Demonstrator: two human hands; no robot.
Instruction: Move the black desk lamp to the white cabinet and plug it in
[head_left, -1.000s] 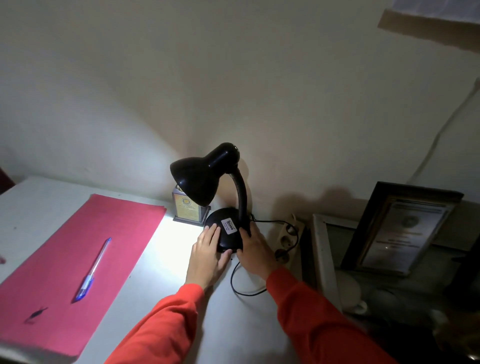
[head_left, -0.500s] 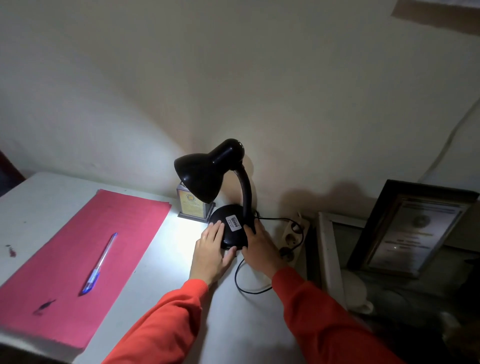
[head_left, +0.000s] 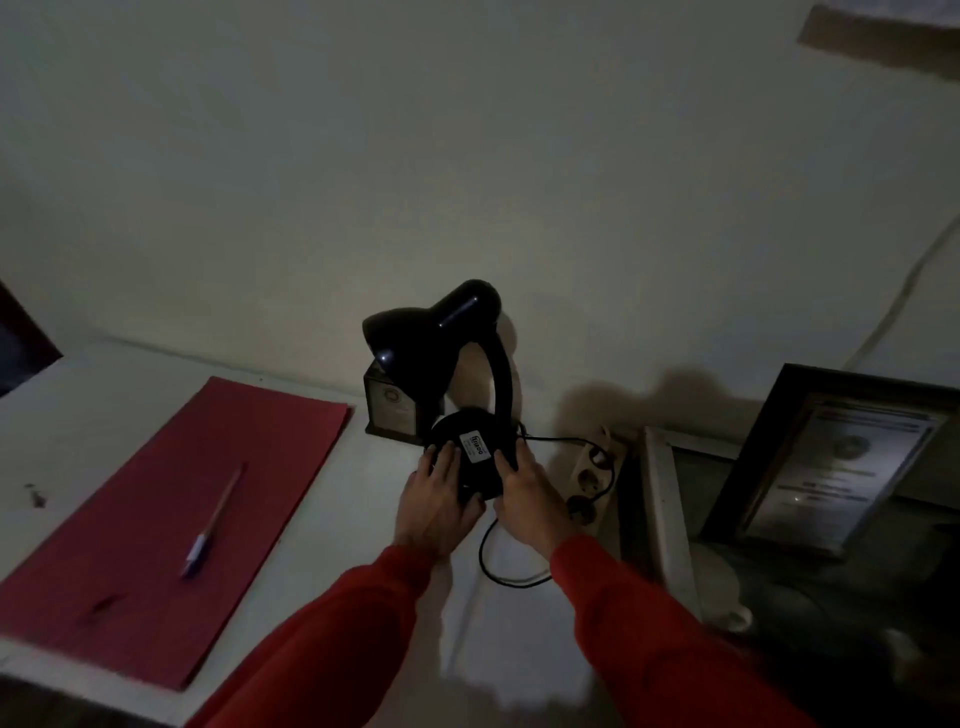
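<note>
Room's dim; our left hand and right hand wrap fingers around the black desk lamp base, power strip at 3 o'clock.

Black lamp unlit, upright on white table by wall, shade tilted down-left, gooseneck curved, white label on round base, cord trailing.

The scene is dim and grainy — the black desk lamp gives no light. A soft shadow falls on the wall at its 3 o'clock; faint glints mark its shade — the edges bow and blur.
</note>
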